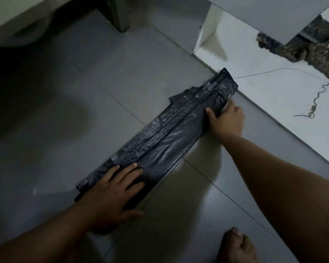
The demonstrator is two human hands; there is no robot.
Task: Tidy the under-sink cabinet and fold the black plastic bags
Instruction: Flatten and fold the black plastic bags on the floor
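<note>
While the long black crinkled plastic bag (165, 137) lies flat on the grey tiled floor (103, 76), folded lengthwise into a narrow strip w/ several creases down its middle, both hands work it from opposite ends. It runs diagonally from near left to far right, its far end touching the edge of the white raised ledge (270, 92).

Left hand (112, 188) rests palm-down on the near end, fingers straight and a little spread, thumb out on the floor beside the strip. Prob. an anchor, so the slippery film can't slide or spring open.

Right hand (228, 118) is at the far end, thumb on top of the plastic, other fingers curled at the right edge and seemingly pinching it. Can't tell how far they reach underneath. Likely it's holding that edge to tension the strip or start the next fold.

Spreading the hands apart keeps the whole length taut, which suits thin film that traps air.

Misc: a thin dark wire (273, 71) and a curly bit of string (317, 97) lie on the ledge; a bare foot (237, 245) shows near right.
</note>
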